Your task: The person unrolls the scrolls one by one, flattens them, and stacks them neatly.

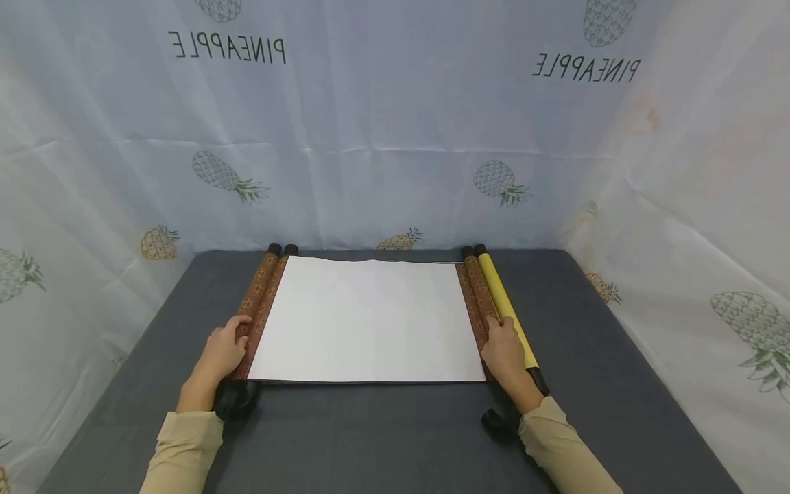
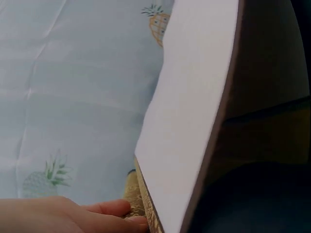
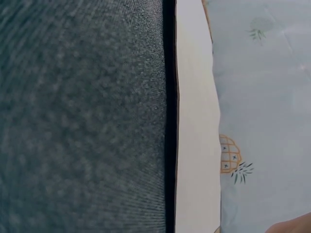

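A hanging scroll lies unrolled, its blank white paper (image 1: 367, 319) spread between brown patterned ends. At the left, two brown rollers (image 1: 256, 291) with black caps lie side by side. My left hand (image 1: 223, 348) grips the outer one near its lower part, thumb toward the paper. On the other side, my right hand (image 1: 503, 348) holds the brown right roller (image 1: 480, 285), fingers bent over it. Against that roller lies a yellow roll (image 1: 505, 295) with black ends. The left wrist view shows fingers (image 2: 114, 208) at the roller, while only a sliver of hand appears in the right wrist view.
A dark grey cloth (image 1: 370, 439) covers the table under the scroll. White curtains (image 1: 395, 103) printed with pineapples hang behind and at both sides, close to the table's back edge. Black wrist devices (image 1: 236, 399) sit below the hands.
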{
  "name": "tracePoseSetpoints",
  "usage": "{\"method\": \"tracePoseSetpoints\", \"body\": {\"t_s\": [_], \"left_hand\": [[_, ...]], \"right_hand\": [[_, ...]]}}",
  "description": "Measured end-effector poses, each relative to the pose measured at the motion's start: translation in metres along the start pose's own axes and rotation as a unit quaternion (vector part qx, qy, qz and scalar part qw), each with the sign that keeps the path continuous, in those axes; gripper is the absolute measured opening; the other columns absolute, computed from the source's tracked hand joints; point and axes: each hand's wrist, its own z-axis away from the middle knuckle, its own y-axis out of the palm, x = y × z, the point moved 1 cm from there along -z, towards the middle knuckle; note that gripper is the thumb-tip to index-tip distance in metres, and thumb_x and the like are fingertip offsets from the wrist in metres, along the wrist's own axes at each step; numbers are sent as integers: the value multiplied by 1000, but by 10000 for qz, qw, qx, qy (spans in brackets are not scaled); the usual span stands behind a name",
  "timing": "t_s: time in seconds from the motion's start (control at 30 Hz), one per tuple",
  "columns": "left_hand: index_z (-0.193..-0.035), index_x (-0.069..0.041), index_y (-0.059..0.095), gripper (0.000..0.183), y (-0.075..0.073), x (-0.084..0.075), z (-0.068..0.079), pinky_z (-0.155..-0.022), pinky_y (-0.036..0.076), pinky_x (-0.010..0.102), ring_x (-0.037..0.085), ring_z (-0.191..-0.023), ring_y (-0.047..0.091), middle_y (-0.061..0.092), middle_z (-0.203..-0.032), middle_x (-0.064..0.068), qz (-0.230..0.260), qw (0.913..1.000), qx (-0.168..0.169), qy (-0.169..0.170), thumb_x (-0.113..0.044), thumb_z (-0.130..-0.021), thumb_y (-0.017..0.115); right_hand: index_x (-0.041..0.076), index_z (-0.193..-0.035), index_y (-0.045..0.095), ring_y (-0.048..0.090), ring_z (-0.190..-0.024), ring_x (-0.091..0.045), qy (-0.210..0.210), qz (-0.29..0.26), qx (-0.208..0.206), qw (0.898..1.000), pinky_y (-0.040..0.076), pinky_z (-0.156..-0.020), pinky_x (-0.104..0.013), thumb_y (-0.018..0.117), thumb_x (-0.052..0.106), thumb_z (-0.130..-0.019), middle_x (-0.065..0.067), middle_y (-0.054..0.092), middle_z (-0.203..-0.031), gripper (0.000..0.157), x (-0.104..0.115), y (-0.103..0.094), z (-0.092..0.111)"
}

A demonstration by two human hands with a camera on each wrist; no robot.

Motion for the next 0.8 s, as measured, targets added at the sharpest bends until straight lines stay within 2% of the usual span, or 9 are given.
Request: {"method": "tracePoseSetpoints", "body": {"t_s": [0.07,0.17,0.27,0.33,0.5,0.53,0.63,0.8], "left_hand": [[-134,6,38,42,0,-1,-1,-68,43,46,39,-83,51,54,-108,39,12,9999,114,-42,0,-94,46],[-137,7,35,45,0,-2,-1,-69,42,44,36,-82,50,53,-111,40,-22,9993,347,-104,0,-93,44],[-138,9,33,49,-1,-4,-1,-80,45,56,49,-98,53,49,-123,43,-215,9985,494,-73,1,-91,43],[-140,10,32,52,-1,-4,-1,-83,45,58,52,-102,52,47,-126,44,-326,9979,564,-54,2,-90,43],[-141,11,31,53,-3,-5,1,-83,47,58,55,-108,52,43,-131,45,-462,9965,683,-114,-3,-91,43],[-141,12,31,53,-3,-5,2,-87,47,60,57,-112,50,43,-132,45,-484,9964,689,-102,-4,-92,43],[-141,12,33,52,-3,-7,2,-98,40,67,60,-124,40,41,-135,44,-536,9960,711,-107,-8,-94,44],[-141,13,34,54,-3,-14,0,-103,36,68,60,-128,36,38,-138,44,-580,9959,697,-71,-17,-98,46]], "right_hand": [[-6,-122,59,63,-81,-44,23,99,2,9999,53,-58,-51,59,-9,-77,-34,55,-108,45,0,-1,0],[-3,-120,61,62,-83,-43,101,291,51,9995,52,-55,-51,61,-6,-78,-31,57,-106,42,2,-3,0],[-2,-118,62,62,-82,-40,174,490,125,9986,51,-53,-49,61,-4,-80,-28,59,-101,38,3,-4,0],[-3,-114,64,63,-80,-39,181,568,136,9981,51,-52,-48,61,-3,-79,-26,61,-97,35,3,-5,-1],[-4,-110,65,63,-79,-39,168,618,205,9977,51,-52,-47,61,-3,-78,-26,63,-94,33,3,-7,-1],[-4,-111,65,63,-79,-39,169,597,220,9978,51,-53,-47,61,-3,-78,-26,63,-94,33,3,-7,-1],[-4,-111,65,63,-80,-39,203,520,263,9981,51,-54,-48,60,-2,-79,-25,63,-95,33,3,-7,-1],[-6,-107,65,64,-78,-37,205,455,274,9984,52,-56,-48,63,1,-81,-24,63,-92,27,3,-6,-2]]}}
